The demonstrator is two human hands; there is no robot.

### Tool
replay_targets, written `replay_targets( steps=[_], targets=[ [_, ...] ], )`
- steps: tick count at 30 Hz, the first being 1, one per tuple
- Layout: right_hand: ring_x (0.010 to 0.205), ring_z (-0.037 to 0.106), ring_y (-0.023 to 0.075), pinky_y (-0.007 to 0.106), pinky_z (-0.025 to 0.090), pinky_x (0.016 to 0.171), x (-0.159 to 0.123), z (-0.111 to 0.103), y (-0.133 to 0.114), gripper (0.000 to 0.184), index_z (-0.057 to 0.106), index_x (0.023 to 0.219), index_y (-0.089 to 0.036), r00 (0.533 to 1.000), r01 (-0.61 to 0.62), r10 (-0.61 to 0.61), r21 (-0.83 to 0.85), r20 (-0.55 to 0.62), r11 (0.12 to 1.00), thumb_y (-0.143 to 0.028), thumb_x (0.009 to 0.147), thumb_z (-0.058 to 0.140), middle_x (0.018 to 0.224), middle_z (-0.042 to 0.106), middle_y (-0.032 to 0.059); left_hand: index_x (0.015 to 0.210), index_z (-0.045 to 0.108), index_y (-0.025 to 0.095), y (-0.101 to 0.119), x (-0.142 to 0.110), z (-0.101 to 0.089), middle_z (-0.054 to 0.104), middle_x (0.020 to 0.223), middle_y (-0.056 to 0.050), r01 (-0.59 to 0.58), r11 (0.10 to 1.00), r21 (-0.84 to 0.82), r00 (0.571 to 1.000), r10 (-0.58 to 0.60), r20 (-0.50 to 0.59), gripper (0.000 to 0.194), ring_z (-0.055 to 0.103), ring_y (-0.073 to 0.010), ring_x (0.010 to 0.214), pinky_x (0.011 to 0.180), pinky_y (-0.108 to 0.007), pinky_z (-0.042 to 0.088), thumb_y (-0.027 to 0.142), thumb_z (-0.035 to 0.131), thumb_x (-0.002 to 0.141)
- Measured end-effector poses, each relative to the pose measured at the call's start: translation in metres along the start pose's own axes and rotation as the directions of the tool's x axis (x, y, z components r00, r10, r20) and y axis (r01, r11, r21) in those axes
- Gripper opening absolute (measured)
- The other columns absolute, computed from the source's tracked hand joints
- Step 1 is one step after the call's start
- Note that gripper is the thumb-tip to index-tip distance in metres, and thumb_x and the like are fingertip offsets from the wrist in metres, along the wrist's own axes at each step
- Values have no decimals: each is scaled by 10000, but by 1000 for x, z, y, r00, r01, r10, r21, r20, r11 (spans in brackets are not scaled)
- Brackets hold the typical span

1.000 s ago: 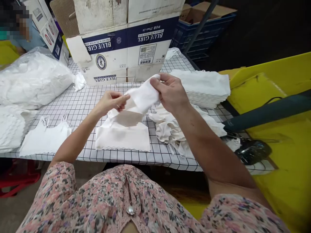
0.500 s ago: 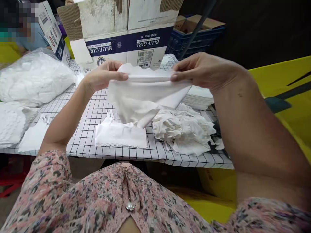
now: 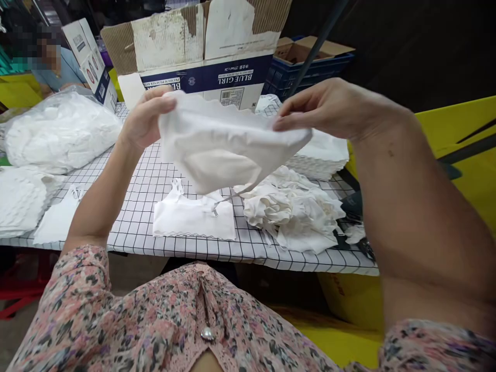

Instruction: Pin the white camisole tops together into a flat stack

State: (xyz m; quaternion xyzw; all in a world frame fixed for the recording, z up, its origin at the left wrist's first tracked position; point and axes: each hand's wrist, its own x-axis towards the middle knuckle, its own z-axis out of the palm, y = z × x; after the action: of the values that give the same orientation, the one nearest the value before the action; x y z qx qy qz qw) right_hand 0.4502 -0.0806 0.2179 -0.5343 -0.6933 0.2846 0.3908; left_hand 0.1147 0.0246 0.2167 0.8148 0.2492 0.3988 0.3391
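Stretched in the air between both hands is a white bra top (image 3: 217, 155) with a scalloped edge and a thin strap hanging down. My left hand (image 3: 145, 116) is closed on its upper left corner. My right hand (image 3: 325, 108) pinches the upper edge towards the right, thumb against fingers. Below it, another white bra top (image 3: 194, 219) lies flat on the checked tablecloth (image 3: 132, 206), straps pointing away from me. To its right is a crumpled heap of white garments (image 3: 290, 206).
Behind the heap stands a neat white garment stack (image 3: 325, 152). At left are a clear bag of white pieces (image 3: 62, 129) and another white stack (image 3: 23, 199). An opened cardboard box (image 3: 201, 67) stands at the back, beside a blue crate (image 3: 282, 72). A person (image 3: 58, 67) sits far left.
The bra top has spread wider as my left hand moved left and slightly up. Its fold has opened out, and a strap now dangles towards the garment on the table.
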Motion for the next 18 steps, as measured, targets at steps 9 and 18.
replay_targets(
  steps=[9,18],
  targets=[
    [942,725,153,342,605,951,34,36,-44,253,751,897,-133,986,-15,-22,225,163,974,-299,863,939,884,780,4,781,719,118,41,11,-2,586,699,27,111,992,56,929,-124,348,287,633,-103,649,613,-246,511,299,928,858],
    [781,716,156,286,634,713,61,61,-50,473,785,844,-182,947,-27,-64,275,316,961,-476,611,1072,836,759,23,784,697,129,17,-5,-16,612,706,12,130,991,-42,945,-111,307,378,652,-100,644,567,-212,500,396,963,793]
  ],
)
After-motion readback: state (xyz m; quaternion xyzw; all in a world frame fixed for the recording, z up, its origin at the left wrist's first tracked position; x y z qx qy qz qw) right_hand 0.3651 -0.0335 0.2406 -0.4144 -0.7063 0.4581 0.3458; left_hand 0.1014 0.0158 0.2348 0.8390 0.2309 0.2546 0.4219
